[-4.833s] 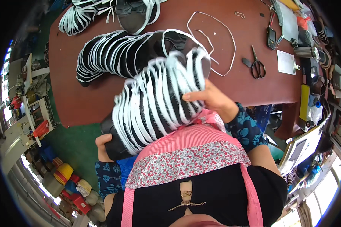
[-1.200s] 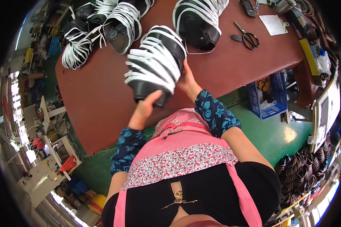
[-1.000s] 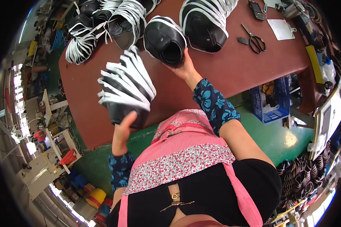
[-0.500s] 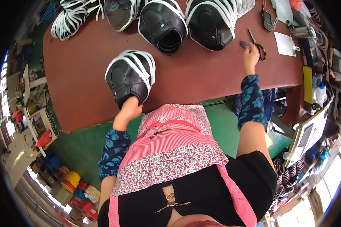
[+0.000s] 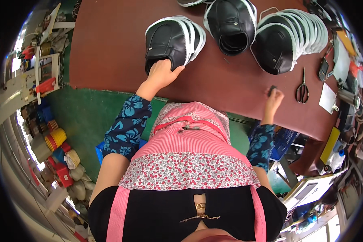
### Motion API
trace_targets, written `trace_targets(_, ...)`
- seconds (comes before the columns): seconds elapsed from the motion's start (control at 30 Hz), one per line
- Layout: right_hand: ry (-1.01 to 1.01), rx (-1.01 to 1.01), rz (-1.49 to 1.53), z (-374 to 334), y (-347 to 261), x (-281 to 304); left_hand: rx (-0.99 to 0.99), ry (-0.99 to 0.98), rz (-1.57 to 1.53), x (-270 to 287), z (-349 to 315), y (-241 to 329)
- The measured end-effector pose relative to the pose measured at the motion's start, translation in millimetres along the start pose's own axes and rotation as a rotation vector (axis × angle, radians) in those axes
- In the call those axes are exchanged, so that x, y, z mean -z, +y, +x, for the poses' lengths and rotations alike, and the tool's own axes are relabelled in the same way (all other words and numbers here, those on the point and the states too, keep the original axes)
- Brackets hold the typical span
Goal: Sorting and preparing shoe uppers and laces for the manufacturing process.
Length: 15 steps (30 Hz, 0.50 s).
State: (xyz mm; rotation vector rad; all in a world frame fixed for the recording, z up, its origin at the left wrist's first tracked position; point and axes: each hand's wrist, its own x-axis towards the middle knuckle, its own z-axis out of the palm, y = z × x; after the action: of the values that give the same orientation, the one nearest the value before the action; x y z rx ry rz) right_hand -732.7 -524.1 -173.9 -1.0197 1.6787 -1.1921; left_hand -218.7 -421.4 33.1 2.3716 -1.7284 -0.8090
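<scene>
My left hand (image 5: 160, 75) grips a small stack of black shoe uppers (image 5: 165, 42) with white stitched edges by its near end. The fingers reach into the opening, with the thumb outside. Close to the table's near edge, my right hand (image 5: 274, 100) is closed on a small dark piece (image 5: 272, 89), too small to name. Black-handled scissors (image 5: 302, 90) lie on the table to the right of that hand, apart from it. Beyond both hands are another stack of black uppers (image 5: 232, 20) and a long fanned row of them (image 5: 275, 46).
The brown tabletop (image 5: 109, 52) curves across the view. At its right are a white paper (image 5: 327, 98) with a clip and a dark handheld device (image 5: 323, 69). A blue crate (image 5: 284, 144) stands below the edge. Yellow tubs (image 5: 55, 138) are on the left.
My view has turned and shifted. The left hand and its stack have moved farther from me over the table. My right hand has drawn away from the scissors with the dark piece.
</scene>
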Motion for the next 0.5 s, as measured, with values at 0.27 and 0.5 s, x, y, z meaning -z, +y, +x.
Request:
trace_targets(0.27, -0.609, -0.439, 0.263, -156.7, -122.9, -166.5, -0.231, -0.111, 0.262, -30.4, -9.4, -11.4)
trace_targets(0.5, -0.983, 0.057, 0.063, -173.2, -224.0, -295.6, -0.337, 0.220, -0.045, -19.7, -5.5, -25.4)
